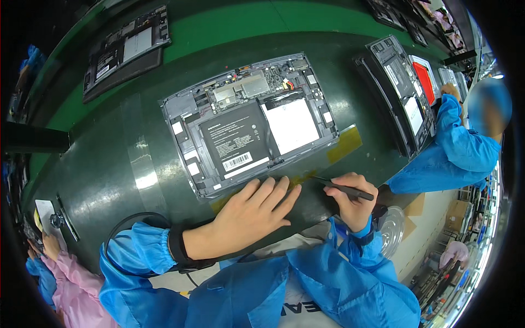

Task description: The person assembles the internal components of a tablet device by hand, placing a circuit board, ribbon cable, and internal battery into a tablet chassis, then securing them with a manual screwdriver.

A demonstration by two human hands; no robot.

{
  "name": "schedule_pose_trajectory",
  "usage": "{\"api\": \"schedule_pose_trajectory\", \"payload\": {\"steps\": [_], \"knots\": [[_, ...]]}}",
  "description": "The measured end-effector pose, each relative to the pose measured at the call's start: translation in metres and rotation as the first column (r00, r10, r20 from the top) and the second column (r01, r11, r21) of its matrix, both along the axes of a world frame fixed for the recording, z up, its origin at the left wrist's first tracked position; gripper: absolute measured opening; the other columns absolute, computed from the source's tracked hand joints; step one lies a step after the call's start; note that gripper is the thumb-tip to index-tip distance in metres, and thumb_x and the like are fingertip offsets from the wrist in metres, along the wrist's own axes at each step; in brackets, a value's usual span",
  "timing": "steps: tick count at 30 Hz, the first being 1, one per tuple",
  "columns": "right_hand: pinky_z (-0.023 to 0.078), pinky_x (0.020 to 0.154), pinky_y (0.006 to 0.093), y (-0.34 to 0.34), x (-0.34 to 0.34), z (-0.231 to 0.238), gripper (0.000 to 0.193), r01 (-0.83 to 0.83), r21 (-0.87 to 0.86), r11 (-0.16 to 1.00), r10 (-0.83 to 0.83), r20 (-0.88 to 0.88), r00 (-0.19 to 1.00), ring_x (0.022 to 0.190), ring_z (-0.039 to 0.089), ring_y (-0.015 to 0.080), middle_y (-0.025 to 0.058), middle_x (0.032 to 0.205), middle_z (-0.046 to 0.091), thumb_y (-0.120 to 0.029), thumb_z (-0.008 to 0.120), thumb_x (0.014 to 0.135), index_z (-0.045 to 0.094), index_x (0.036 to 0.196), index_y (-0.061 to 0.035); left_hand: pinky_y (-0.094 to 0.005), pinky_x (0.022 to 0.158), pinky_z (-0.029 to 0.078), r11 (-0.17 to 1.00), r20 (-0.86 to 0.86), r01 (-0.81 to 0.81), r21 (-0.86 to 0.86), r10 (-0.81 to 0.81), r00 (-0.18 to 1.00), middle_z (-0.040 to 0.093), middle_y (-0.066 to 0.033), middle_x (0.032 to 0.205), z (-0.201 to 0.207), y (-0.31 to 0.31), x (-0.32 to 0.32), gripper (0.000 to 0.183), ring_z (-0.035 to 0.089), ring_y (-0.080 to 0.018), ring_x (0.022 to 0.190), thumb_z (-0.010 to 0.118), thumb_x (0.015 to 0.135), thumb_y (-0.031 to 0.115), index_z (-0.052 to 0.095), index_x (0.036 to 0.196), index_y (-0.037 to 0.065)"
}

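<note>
While 1 tablet point(249, 123) lies open, right hand point(350, 199) grips 1 pen point(344, 188).

Open belt left of the opened tablet point(249, 123)
Second opened device point(402, 93) crowds right; another tablet point(126, 49) blocks far left.

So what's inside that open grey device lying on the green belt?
Inside the open grey device: a black rectangular battery, a white panel, a silver-shielded circuit board. What's beneath them is covered.
</note>
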State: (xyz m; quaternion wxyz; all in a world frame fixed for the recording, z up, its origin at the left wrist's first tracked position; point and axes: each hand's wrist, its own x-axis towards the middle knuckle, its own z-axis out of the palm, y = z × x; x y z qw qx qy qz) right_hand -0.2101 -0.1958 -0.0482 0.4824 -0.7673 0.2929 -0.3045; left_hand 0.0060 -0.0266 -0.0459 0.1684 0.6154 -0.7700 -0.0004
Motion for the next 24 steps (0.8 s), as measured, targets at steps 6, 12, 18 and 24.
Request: {"api": "schedule_pose_trajectory", "payload": {"steps": [6, 12, 18, 24], "knots": [[0.052, 0.059, 0.0302, -0.003, 0.023, 0.014, 0.024, -0.267, -0.323, 0.908, 0.237, -0.129, 0.963, 0.065, 0.068, 0.0222, 0.0113, 0.083, 0.074, -0.001, 0.087, 0.083, 0.076, 0.103, -0.001, -0.0378, 0.1, 0.045, 1.0, 0.032, 0.008, 0.022, -0.008, 0.999, 0.059, -0.0136, 0.138, -0.004, 0.001, -0.002, 0.07, 0.056, -0.0267, 0.118, 0.067, 0.095, 0.057, 0.061, 0.144, 0.008], [0.048, 0.054, 0.028, 0.002, 0.026, 0.022, 0.025, -0.257, -0.302, 0.918, 0.216, -0.163, 0.963, 0.059, 0.065, 0.0197, 0.0104, 0.079, 0.073, 0.002, 0.085, 0.083, 0.077, 0.106, -0.0012, -0.0374, 0.1, 0.045, 1.0, 0.03, 0.005, 0.019, -0.006, 1.0, 0.058, -0.0134, 0.139, -0.006, 0.002, -0.002, 0.069, 0.055, -0.0261, 0.119, 0.067, 0.095, 0.056, 0.062, 0.144, 0.007], [0.046, 0.053, 0.0275, -0.002, 0.016, 0.02, 0.02, -0.158, -0.267, 0.951, 0.158, -0.023, 0.987, 0.06, 0.064, 0.0153, 0.0125, 0.08, 0.075, 0.005, 0.084, 0.083, 0.076, 0.101, 0.0019, -0.0369, 0.1, 0.044, 1.0, 0.024, 0.021, 0.019, -0.022, 0.999, 0.059, -0.0131, 0.137, -0.006, -0.001, 0.002, 0.067, 0.055, -0.026, 0.119, 0.068, 0.095, 0.053, 0.062, 0.143, 0.007], [0.059, 0.077, 0.0289, -0.022, 0.022, 0.04, 0.025, -0.098, 0.033, 0.995, 0.094, 0.083, 0.992, 0.084, 0.078, 0.0208, 0.012, 0.089, 0.078, 0.0, 0.088, 0.083, 0.073, 0.102, 0.0053, -0.0338, 0.087, 0.05, 0.982, 0.028, 0.111, -0.151, -0.108, 0.994, 0.064, -0.0102, 0.121, 0.004, 0.0, 0.01, 0.056, 0.06, -0.0236, 0.106, 0.076, 0.089, 0.044, 0.068, 0.13, 0.005]]}}
